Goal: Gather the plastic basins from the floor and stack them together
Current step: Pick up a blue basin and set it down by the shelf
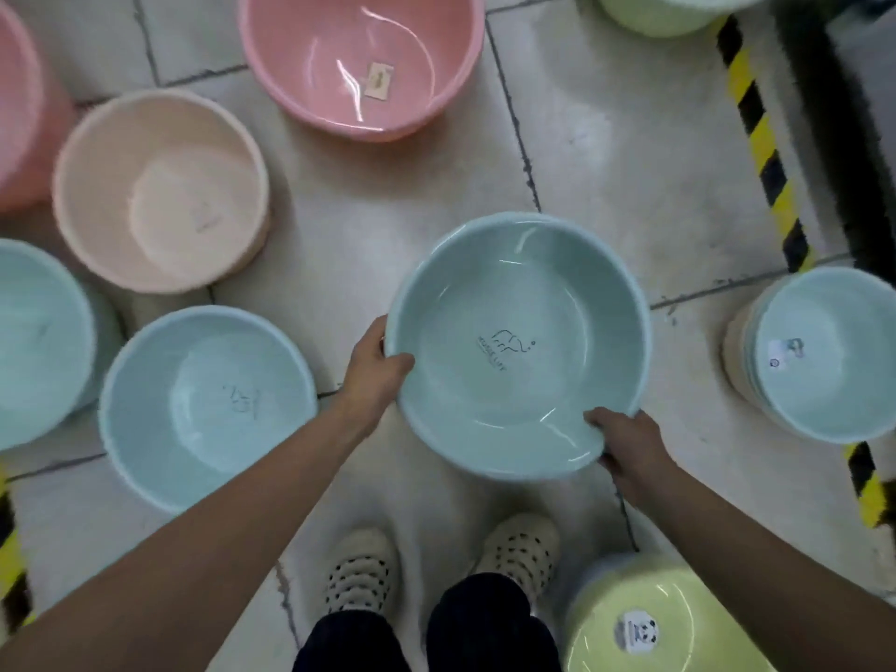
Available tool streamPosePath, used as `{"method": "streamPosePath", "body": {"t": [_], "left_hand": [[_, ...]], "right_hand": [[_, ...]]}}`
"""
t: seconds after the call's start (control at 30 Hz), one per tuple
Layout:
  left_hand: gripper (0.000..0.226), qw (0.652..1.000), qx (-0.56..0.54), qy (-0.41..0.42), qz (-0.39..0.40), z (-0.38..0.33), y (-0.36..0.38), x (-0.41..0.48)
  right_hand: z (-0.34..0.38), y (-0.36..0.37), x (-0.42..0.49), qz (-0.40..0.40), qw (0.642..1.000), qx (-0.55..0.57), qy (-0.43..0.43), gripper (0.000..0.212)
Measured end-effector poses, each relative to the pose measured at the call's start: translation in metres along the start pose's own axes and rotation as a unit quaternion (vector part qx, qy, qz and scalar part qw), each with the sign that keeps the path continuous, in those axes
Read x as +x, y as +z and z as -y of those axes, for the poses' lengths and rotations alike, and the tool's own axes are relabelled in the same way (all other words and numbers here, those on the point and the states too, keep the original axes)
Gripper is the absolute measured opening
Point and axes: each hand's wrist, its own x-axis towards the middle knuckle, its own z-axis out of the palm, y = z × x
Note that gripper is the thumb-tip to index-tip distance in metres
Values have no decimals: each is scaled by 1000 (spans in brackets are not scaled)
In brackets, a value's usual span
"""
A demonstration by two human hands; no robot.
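While the left hand and right hand grip its rim, the glossy teal basin bears a dark logo.

- Centre: the held basin, left hand on its left rim, right hand on its near-right rim.
- Left of it: the near-left basin, with the far-left basin behind.
- Behind it: the far basin.
- Right: stacked basins; a corner basin beside the right shoe.

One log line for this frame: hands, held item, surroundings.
left hand: grips teal basin rim | right hand: grips same rim | on floor nearby: light blue basin, beige basin, pink basin
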Motion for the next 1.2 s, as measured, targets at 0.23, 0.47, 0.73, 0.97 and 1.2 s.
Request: {"method": "streamPosePath", "body": {"t": [0.23,0.47,0.73,0.97,1.2], "left_hand": [[38,976,-61,-14,-208,14,-174,-67],[32,928,-169,-76,-324,98,-266,-88],[44,900,-210,-103,-368,170,-291,-63],[60,879,-290,-140,-351,216,-299,-39],[31,914,-209,-150,-315,208,-322,-49]], "right_hand": [[33,157,-93,126,981,-131,-67,22],[-8,264,-136,192,945,-238,-120,26],[-50,327,-122,192,895,-346,-209,41],[-84,355,-98,194,885,-358,-228,66],[-67,357,-122,154,863,-409,-252,58]]}}
